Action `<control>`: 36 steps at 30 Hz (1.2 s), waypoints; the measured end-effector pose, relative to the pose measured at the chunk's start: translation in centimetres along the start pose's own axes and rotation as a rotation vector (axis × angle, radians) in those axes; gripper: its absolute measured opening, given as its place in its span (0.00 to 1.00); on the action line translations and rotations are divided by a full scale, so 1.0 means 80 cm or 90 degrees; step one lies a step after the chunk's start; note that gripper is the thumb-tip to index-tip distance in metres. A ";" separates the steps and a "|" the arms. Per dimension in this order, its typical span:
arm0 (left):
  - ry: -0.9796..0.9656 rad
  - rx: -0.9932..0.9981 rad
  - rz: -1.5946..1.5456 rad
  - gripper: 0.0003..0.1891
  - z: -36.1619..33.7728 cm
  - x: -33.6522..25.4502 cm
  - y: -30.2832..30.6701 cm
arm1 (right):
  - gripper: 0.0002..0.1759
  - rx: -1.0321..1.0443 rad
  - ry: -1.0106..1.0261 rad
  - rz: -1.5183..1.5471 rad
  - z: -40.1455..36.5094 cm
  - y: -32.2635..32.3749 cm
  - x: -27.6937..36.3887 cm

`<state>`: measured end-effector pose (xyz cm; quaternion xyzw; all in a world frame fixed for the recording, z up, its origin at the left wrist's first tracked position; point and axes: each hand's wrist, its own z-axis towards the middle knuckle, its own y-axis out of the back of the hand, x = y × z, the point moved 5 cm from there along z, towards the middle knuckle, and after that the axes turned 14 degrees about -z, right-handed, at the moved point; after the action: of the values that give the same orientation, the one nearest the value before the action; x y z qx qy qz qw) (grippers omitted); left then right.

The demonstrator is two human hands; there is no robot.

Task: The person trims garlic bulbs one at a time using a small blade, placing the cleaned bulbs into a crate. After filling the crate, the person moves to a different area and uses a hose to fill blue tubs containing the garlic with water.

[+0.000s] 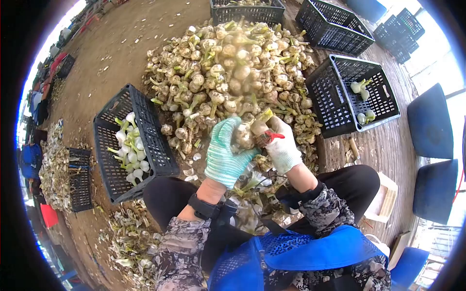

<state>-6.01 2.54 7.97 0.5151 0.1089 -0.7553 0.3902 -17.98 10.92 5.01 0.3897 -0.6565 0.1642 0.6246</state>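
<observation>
In front of my lap, both gloved hands meet at one garlic bulb (244, 136). My left hand (226, 155), in a green-striped knit glove, closes around the bulb's left side. My right hand (280, 145), in a white glove with a brown cover and a red band at the thumb, grips it from the right. A greenish stem (265, 115) sticks up between the hands. Whether the right fingers also hold a tool is hidden. Just beyond lies a big pile of untrimmed garlic (213, 68), soil-stained and with stems.
At the left a black crate (167, 157) holds clean white bulbs. Another black crate (335, 104) at the right contains several white bulbs. More crates (335, 30) stand behind it. Peelings (250, 194) lie between my legs; a wooden box (383, 199) sits by my right knee.
</observation>
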 end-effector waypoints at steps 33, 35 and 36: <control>0.123 -0.131 -0.386 0.34 -0.004 0.009 -0.006 | 0.23 0.149 0.020 0.193 -0.042 0.003 0.034; 0.196 -0.036 -0.286 0.32 -0.011 0.015 0.003 | 0.12 0.144 0.006 0.261 -0.030 0.014 0.016; 0.300 -0.023 -0.392 0.31 -0.014 0.013 0.001 | 0.09 0.156 0.041 0.312 -0.013 0.026 -0.004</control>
<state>-5.34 2.60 6.62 0.6105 0.3585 -0.6962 0.1182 -18.79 13.08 5.41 0.2866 -0.6862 0.4013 0.5348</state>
